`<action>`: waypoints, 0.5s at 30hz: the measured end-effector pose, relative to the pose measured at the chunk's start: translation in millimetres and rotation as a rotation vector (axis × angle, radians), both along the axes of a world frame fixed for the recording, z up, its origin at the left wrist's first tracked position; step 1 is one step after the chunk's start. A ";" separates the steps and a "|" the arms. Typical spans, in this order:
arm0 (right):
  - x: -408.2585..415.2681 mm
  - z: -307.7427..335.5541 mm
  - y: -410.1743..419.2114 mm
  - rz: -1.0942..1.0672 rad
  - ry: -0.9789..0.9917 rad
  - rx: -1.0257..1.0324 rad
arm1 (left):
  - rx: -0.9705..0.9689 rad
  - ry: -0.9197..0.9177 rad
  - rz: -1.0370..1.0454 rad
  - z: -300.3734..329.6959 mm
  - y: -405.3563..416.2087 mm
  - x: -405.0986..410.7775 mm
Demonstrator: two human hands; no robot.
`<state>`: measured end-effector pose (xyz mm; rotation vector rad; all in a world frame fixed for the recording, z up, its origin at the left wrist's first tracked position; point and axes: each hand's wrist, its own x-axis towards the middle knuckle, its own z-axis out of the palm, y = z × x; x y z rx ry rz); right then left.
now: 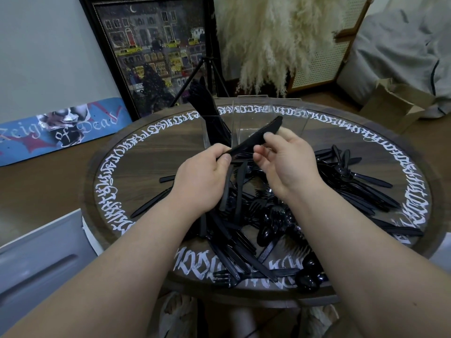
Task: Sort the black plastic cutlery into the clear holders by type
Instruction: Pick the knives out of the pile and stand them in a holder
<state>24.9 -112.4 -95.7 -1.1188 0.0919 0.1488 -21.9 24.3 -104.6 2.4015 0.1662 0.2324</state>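
We are gripping a black plastic knife (258,135) with our left hand (202,181) and pinching it with our right hand (285,162), above the cutlery pile (280,215) on the counter (146,152), near the clear holders (256,118).

Round wooden table (151,152) — black cutlery pile (280,215), clear holders (256,120), perhaps three.
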 end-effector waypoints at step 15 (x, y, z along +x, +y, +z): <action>13.2 28.2 -15.5 -0.161 -0.372 -0.426 | 0.283 -0.057 0.037 13.3 37.4 36.0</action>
